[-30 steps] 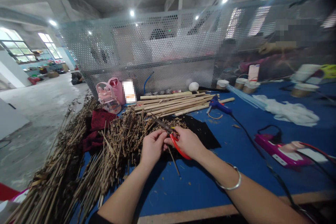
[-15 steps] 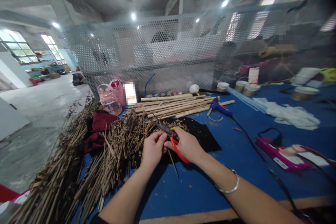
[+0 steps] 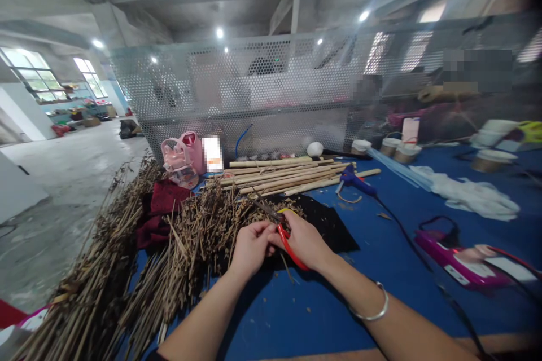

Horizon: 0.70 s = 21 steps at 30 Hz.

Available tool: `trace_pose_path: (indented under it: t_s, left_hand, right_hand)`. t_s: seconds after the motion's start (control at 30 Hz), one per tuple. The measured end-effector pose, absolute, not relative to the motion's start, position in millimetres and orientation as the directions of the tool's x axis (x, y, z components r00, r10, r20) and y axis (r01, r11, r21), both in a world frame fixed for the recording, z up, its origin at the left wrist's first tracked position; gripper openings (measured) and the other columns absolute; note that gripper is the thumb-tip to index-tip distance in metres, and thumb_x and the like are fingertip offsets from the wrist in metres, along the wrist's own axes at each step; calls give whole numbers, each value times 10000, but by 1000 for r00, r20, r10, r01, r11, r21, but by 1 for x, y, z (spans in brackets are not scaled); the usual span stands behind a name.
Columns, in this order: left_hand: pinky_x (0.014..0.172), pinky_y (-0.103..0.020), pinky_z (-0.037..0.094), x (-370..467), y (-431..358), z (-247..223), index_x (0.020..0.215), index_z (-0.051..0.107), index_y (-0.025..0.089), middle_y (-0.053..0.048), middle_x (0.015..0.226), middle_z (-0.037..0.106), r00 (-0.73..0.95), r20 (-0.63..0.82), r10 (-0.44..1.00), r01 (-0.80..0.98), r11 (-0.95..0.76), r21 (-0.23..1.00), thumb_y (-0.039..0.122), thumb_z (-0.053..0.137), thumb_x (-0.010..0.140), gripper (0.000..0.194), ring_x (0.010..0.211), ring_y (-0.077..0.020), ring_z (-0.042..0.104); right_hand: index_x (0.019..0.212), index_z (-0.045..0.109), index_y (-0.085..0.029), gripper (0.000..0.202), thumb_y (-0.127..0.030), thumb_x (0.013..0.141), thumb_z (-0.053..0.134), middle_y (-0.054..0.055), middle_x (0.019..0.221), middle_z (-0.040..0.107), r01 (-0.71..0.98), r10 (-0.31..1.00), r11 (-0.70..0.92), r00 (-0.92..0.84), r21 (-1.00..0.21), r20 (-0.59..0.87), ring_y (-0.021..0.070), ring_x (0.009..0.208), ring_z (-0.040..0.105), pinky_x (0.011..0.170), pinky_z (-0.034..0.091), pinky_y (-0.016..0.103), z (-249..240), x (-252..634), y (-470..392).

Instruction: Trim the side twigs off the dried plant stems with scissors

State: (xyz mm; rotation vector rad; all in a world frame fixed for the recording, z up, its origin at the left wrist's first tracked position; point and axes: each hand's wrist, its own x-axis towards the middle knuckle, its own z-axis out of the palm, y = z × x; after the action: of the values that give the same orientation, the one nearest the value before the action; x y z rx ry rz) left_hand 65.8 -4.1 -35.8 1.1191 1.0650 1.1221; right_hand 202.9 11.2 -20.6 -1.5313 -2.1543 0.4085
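Observation:
My right hand (image 3: pixel 302 238) is wrapped around red-handled scissors (image 3: pixel 292 248); a bit of yellow shows on them near my thumb. Their dark blades point up and left over a heap of dried plant stems (image 3: pixel 207 220). Against the right fingers, my left hand (image 3: pixel 253 245) is closed in a pinch. A thin dried stem (image 3: pixel 289 271) slants out below the two hands; its upper part is hidden by the fingers, where the left hand seems to grip it. Under the hands lies a black cloth (image 3: pixel 334 228) strewn with plant scraps.
Pale sticks (image 3: pixel 279 177) lie behind the heap, beside a blue glue gun (image 3: pixel 355 180). At right sit a purple power strip (image 3: pixel 459 262) and white plastic sheeting (image 3: pixel 474 194). A pink bag (image 3: pixel 190 152) and dark red cloth (image 3: pixel 169 197) are left. A perforated metal screen (image 3: pixel 237 90) stands behind.
The view has tilted slightly, so everything sits a little lower. My hands stay together with the scissors between them, and less of the thin stem shows below.

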Motion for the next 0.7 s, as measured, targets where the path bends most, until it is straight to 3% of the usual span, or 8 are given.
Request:
trace_pose_path:
  t_s: [0.27,0.47,0.7]
  left_hand:
    - [362,-163,295,64,-5,-32,752,624,114,31,477,498,39,-63,997,-89,67,994,438,588,686,332,377,-52,405]
    - [364,-163,278,62,-5,-30,696,604,120,40,453,483,-24,-16,1000,-91,13,996,408,611,676,288,372,-47,374]
    - [402,-176,310,62,-3,-38,708,624,127,25,506,524,-44,15,999,-39,-17,999,375,613,677,250,415,-60,398]
  right_hand:
    - [750,527,-205,316,-518,712,543,10,676,598,825,956,294,-259,-482,139,136,586,537,505,290,219,-19,206,15]
    - [829,509,-206,354,-521,683,575,20,764,601,853,945,324,-270,-408,187,166,681,558,562,323,237,-19,204,14]
    - [840,469,-186,418,-540,658,596,42,801,549,830,918,387,-307,-401,250,171,727,517,614,343,253,-22,203,14]
